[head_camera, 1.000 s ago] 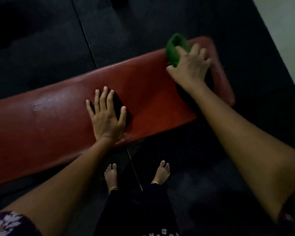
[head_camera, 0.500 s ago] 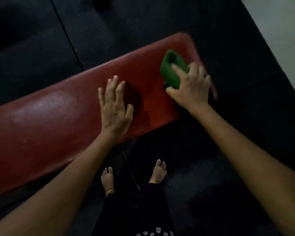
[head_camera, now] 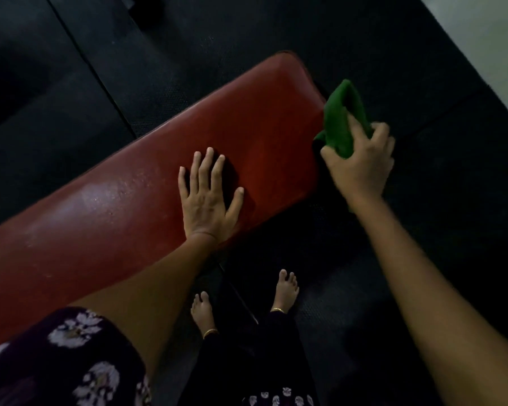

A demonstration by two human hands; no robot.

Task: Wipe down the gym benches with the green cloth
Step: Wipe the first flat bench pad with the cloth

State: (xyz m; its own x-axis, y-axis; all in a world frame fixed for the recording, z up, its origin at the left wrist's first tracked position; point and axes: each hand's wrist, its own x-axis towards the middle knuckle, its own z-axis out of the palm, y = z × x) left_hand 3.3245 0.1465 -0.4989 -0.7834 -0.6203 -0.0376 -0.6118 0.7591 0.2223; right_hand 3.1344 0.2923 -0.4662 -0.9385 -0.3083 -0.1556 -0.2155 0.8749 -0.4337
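Note:
A long red padded gym bench [head_camera: 123, 206] runs from the lower left to the upper middle of the head view. My left hand [head_camera: 207, 197] lies flat on its pad near the front edge, fingers straight and spread. My right hand [head_camera: 359, 165] grips the bunched green cloth [head_camera: 339, 118] just off the bench's right end, at its near corner. Part of the cloth sticks up above my fingers; whether it touches the bench side is hidden.
Dark rubber floor mats [head_camera: 408, 68] with a seam surround the bench. A pale floor strip [head_camera: 487, 39] shows at the upper right. My bare feet [head_camera: 288, 288] stand just in front of the bench, beside a dark bench frame bar [head_camera: 238, 291].
My right hand carried the cloth from the far end of the pad toward me and off the right end. My left hand stayed flat on the pad.

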